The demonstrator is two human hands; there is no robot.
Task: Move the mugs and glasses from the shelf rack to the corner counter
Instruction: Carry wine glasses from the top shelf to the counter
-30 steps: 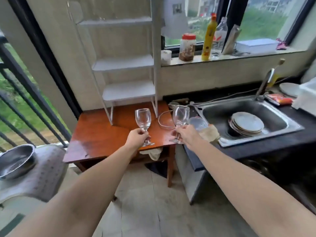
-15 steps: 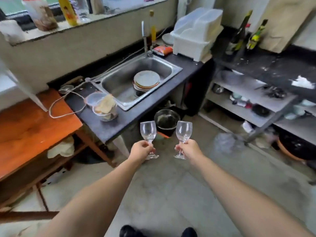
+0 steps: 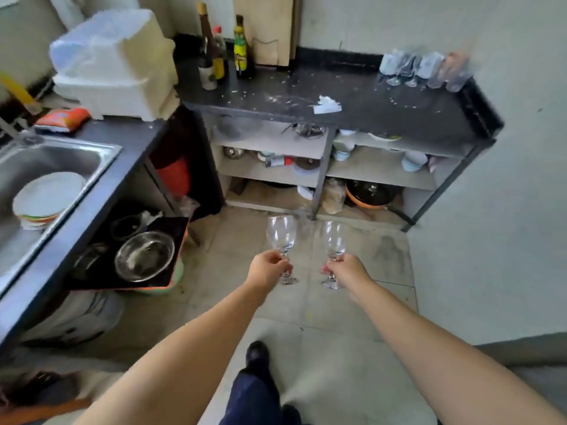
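A small kitchen with a pale tiled floor (image 3: 306, 302) underfoot, a sink (image 3: 46, 167) along the left and a dark tabletop (image 3: 368, 108) filling the far corner. Nearest, both arms reach forward over the floor. The left hand (image 3: 267, 269) pinches the stem of one wine glass (image 3: 281, 237), and the right hand (image 3: 346, 269) pinches the stem of a second wine glass (image 3: 333, 240); both hands are closed round the stems, the glasses upright, side by side and not touching. The corner tabletop lies straight ahead and above hand level, well apart from the glasses. At its far right end stands a blurred row of glassware (image 3: 423, 70), so the free landing space looks to be just left of that row; the right hand is on the nearer side to it. Bottles (image 3: 214, 56) stand at the far left of the tabletop
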